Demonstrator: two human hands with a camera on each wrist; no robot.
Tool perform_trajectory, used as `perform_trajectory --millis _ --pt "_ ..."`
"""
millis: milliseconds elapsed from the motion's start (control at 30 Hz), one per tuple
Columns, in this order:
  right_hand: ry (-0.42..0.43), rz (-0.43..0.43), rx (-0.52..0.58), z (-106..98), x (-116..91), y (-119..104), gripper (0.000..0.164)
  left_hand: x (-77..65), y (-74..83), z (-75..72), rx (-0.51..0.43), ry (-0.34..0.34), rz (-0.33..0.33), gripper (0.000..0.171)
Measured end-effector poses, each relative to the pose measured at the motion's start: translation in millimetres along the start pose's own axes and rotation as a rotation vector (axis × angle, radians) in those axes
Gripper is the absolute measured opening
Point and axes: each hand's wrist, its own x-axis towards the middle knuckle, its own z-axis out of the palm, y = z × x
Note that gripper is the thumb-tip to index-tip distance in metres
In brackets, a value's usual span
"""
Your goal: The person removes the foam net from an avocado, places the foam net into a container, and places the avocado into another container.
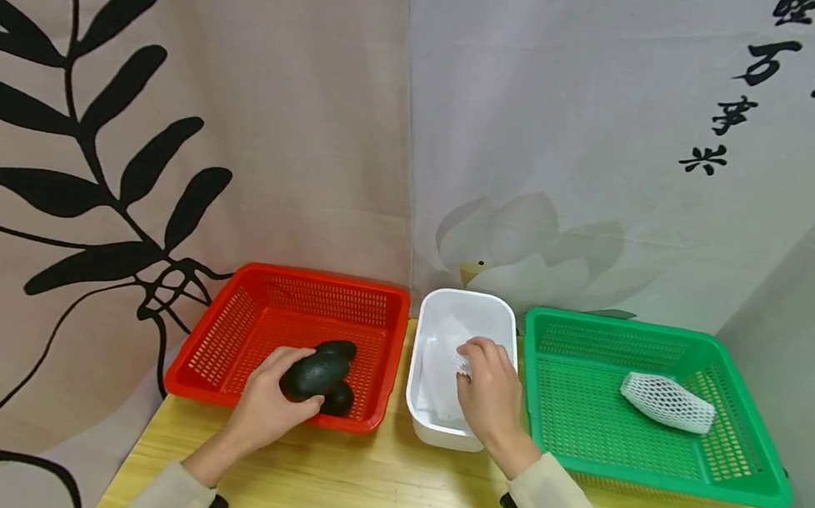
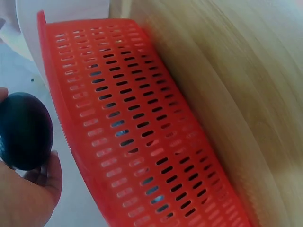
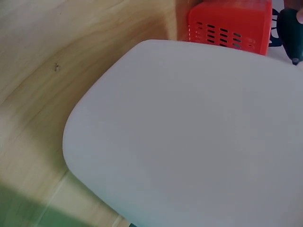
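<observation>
My left hand (image 1: 268,399) grips a dark green avocado (image 1: 316,375) over the front of the red basket (image 1: 292,274). Two more dark avocados, one behind (image 1: 338,348) and one in front (image 1: 339,400), lie partly hidden beneath it. In the left wrist view the held avocado (image 2: 26,130) shows beyond the basket's rim, between thumb and fingers. My right hand (image 1: 493,394) reaches into the white tub (image 1: 434,416), its fingertips pinching a white foam net (image 1: 464,364) that the hand mostly covers. The tub's outer wall (image 3: 189,132) hides this hand in the right wrist view.
A green basket (image 1: 609,470) stands to the right of the tub, with a plump white foam-netted item (image 1: 666,402) lying in it. All three containers sit on a wooden table (image 1: 380,494), before a printed curtain (image 1: 303,108).
</observation>
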Motion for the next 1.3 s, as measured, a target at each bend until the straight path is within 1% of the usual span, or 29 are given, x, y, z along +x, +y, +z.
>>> perform_trajectory --millis 200,267,333,467,533,633,733,867,1100,1200,1300 --pt "-0.179 0.024 0.006 1.1 -1.9 -5.2 0.028 -0.6 -1.2 -2.6 -0.004 -0.003 -0.005 0.063" --pt "-0.244 0.032 0.000 1.0 -3.2 -7.4 0.031 -0.8 -2.8 -3.4 -0.004 -0.001 -0.008 0.062" --pt "-0.301 0.038 -0.010 0.0 -4.6 -9.5 0.038 -0.6 -3.9 -4.3 -0.002 0.004 -0.010 0.062" --pt "-0.368 0.034 -0.024 -3.7 -6.5 -12.7 0.050 -0.1 -5.5 -5.8 0.015 0.009 -0.006 0.063" --pt "-0.389 0.031 -0.013 -6.4 -6.7 -14.1 0.052 0.1 -6.0 -6.6 0.021 0.011 -0.004 0.063" --pt "-0.391 0.025 0.029 -10.9 -7.3 -15.5 0.047 0.6 -7.0 -7.7 0.030 0.012 -0.005 0.062" --pt "-0.366 0.010 0.069 -15.5 -7.9 -15.3 0.039 1.9 -8.4 -9.3 0.036 0.016 -0.012 0.062" --pt "-0.332 -0.017 0.067 -20.5 -8.7 -12.0 0.033 4.9 -11.2 -12.3 0.051 0.028 -0.026 0.062" --pt "-0.299 -0.053 0.068 -33.4 -9.0 -1.9 0.035 11.9 -19.7 -21.2 0.071 0.049 -0.072 0.059" --pt "-0.280 -0.057 0.063 -41.7 -8.4 6.0 0.037 14.3 -26.2 -26.2 0.078 0.055 -0.082 0.058" --pt "-0.264 -0.051 0.059 -52.0 -7.5 14.8 0.038 16.6 -35.6 -31.1 0.101 0.058 -0.112 0.058"
